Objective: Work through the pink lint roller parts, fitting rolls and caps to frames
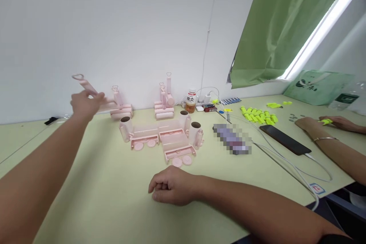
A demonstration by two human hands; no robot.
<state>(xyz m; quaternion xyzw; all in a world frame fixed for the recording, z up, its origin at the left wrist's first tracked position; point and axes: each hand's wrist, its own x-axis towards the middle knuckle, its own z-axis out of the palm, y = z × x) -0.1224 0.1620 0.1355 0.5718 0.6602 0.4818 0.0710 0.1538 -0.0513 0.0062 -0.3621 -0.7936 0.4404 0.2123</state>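
Raised at the left, near the wall, my left hand (87,103) is closed around a pink lint roller with a heart-shaped loop (88,87) on its handle. Part of the roller is hidden by the fingers. My right hand (174,186) rests on the table, fingers loosely curled, with nothing visible in it. Just beyond it lie pink case shells (180,153) with round pink discs (177,162). White paper rolls (196,133) stand by them, beside small clear-and-pink handles (198,139). Finished-looking pink lint rollers stand at the back left (121,111) and back centre (164,111).
A drink bottle (191,101) stands by the wall, with a charger (207,98) and cables. A pixelated phone-like object (232,139) and a black phone (284,139) lie to the right. Past them are yellow pieces (259,115) and another person's arms (328,141).
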